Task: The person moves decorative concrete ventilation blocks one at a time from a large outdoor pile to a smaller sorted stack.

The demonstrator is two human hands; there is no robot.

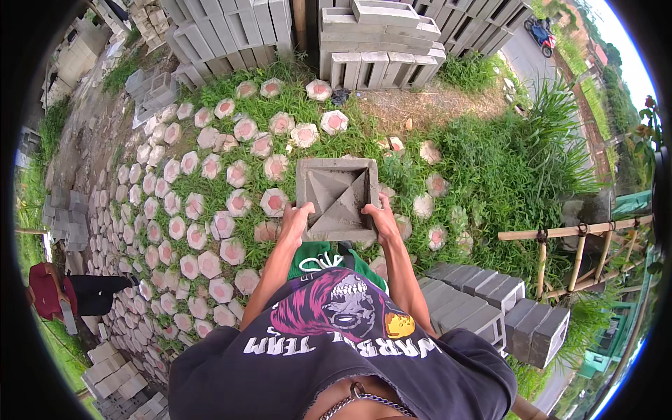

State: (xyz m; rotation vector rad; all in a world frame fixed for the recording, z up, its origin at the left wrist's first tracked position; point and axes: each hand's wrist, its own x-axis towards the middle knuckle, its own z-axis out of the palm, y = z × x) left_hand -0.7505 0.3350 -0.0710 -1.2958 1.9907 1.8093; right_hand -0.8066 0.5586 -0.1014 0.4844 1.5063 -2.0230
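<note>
A square grey concrete block (337, 183) is held in front of my waist. Its upper face is sunk inside a raised rim, with ridges running from the corners to the middle. My left hand (298, 218) grips its left side near the lower corner, thumb on the rim. On the opposite side, my right hand (380, 215) clasps the edge the same way. The fingers under the block are mostly hidden. Both forearms reach forward past my dark printed shirt (336, 343) and green shorts (364, 267).
Hexagonal pavers (238, 203) with pinkish centres lie among grass. Hollow concrete blocks (381, 70) are stacked ahead, and more blocks (462, 308) stand at my right by a bamboo fence (581, 255). A person in red (52, 290) is at far left; a motorbike (540, 36) is on the road.
</note>
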